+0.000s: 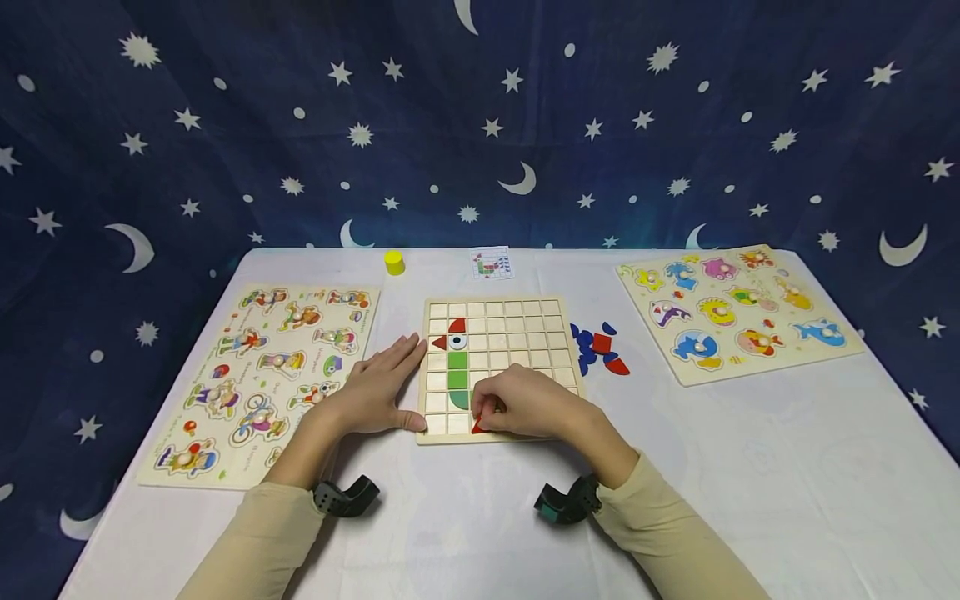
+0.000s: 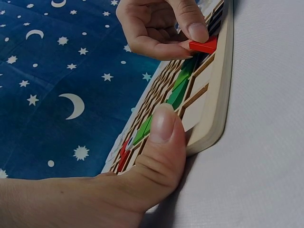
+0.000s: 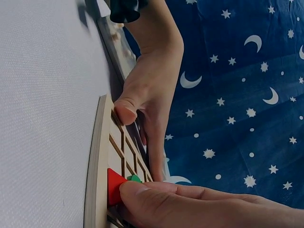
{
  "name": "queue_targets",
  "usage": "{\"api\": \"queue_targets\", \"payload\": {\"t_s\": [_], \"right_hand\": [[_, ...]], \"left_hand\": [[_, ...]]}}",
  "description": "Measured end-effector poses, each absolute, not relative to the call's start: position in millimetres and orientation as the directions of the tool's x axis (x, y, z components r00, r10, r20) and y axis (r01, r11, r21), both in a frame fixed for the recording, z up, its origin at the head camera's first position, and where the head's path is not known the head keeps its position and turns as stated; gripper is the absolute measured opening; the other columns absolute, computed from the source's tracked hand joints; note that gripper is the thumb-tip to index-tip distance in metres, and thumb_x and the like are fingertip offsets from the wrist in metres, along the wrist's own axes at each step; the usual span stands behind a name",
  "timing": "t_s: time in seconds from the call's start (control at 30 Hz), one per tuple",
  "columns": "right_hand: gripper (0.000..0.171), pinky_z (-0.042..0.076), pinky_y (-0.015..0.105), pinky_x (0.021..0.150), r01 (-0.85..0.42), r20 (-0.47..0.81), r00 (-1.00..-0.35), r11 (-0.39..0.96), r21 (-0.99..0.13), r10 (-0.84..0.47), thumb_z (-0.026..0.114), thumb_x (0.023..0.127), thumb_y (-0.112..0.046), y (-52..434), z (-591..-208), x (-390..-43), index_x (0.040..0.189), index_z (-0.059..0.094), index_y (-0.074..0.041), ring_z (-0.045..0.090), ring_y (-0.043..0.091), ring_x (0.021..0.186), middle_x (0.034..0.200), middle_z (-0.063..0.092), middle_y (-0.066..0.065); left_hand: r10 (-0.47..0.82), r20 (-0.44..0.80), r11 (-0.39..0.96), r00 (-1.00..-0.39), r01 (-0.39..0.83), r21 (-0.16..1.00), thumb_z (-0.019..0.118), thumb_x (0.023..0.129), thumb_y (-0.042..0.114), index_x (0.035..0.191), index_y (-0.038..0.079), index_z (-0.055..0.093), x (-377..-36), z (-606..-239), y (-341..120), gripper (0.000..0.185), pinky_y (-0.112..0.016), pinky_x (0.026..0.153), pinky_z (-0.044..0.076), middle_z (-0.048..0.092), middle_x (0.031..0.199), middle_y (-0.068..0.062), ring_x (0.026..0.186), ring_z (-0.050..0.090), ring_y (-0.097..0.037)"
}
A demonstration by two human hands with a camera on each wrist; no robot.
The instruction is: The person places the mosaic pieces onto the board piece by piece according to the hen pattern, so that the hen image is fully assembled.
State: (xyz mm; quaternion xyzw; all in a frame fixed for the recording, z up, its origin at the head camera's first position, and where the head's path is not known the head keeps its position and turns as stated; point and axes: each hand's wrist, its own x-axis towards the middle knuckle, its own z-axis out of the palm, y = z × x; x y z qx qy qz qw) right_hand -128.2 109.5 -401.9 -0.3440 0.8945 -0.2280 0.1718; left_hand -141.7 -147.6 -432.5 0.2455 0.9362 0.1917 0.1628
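A wooden grid board (image 1: 536, 323) lies on the table between both hands. My left hand (image 1: 375, 392) rests along its left side, fingers extended, with the thumb on the near left corner. My right hand (image 1: 528, 404) pinches a red triangular tile (image 2: 204, 45) between thumb and fingers at the board's near row. In the right wrist view the red tile (image 3: 115, 186) sits right by the near rim. A column of tiles fills part of the grid: a red quarter-round (image 1: 457, 325), an eye tile (image 1: 457, 341), green squares (image 1: 457, 360) and a green rounded piece (image 1: 459, 400). A small red triangle (image 1: 440, 342) is left of the eye.
Loose blue pieces (image 1: 588, 343), a red square (image 1: 602, 343) and a red quarter-round (image 1: 618, 366) lie right of the grid. A pattern card (image 1: 491, 262) and yellow cylinder (image 1: 394, 262) are behind it. Peg puzzles flank it, left (image 1: 247, 467) and right (image 1: 787, 358).
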Motion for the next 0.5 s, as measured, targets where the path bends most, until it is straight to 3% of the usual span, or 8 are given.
{"api": "queue_targets", "payload": {"t_s": [0.5], "right_hand": [[0.004, 0.045, 0.02, 0.063, -0.519, -0.198, -0.725, 0.713, -0.471, -0.66, 0.073, 0.082, -0.025, 109.8, -402.1, -128.3, 0.08, 0.07, -0.026, 0.054, 0.003, 0.067, 0.068, 0.058, -0.019]], "left_hand": [[0.519, -0.216, 0.809, -0.827, 0.394, 0.436, 0.07, 0.067, 0.065, 0.154, 0.013, 0.012, -142.2, -432.3, -147.8, 0.117, -0.067, 0.109, 0.018, 0.007, 0.161, -0.007, 0.149, 0.007, -0.029]]}}
